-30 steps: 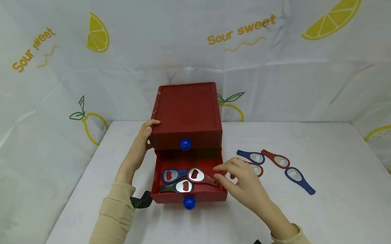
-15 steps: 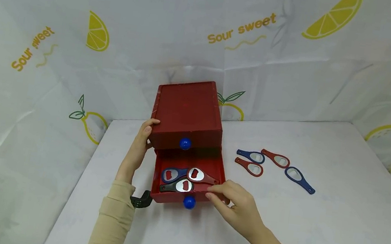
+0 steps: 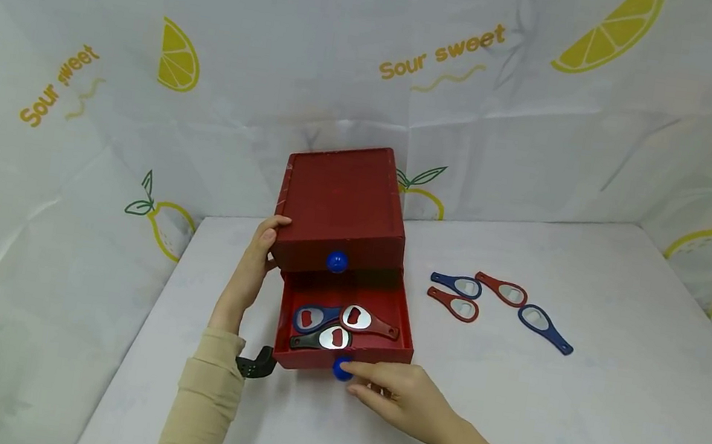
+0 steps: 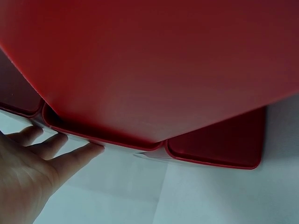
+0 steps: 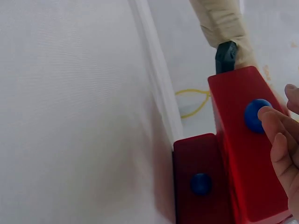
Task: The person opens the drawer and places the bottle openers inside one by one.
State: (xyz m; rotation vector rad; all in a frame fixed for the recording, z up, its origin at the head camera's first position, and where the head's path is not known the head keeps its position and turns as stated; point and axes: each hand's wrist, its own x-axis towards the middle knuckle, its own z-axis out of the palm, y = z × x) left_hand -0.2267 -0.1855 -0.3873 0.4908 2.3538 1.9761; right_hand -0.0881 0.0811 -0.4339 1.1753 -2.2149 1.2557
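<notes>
On the surface (image 3: 591,283) to the right of your red drawer unit (image 3: 342,198), two blue openers (image 3: 458,284) and two red openers (image 3: 454,305) lie loosely grouped, well apart from your hands. Inside the pulled-out lower drawer (image 3: 311,361), a blue-rimmed opener (image 3: 319,316), a red-handled opener (image 3: 376,325) and a black opener (image 3: 310,339) overlap behind the front wall. A black wrist mount (image 3: 256,364) shows beside the drawer's left front corner.

Your right hand (image 3: 413,402) partly covers the lower knob (image 3: 339,374) in the head view. The right wrist camera shows more: a fingertip against that knob, the thumb apart from it, so the fingers aren't clamped; the upper knob (image 5: 201,184) sits farther back. Your left hand (image 3: 253,268) rests on the unit's left side; only its wrist camera shows those fingers (image 4: 74,158) spread, tips at a raised rim. Just the head view shows the openers.
</notes>
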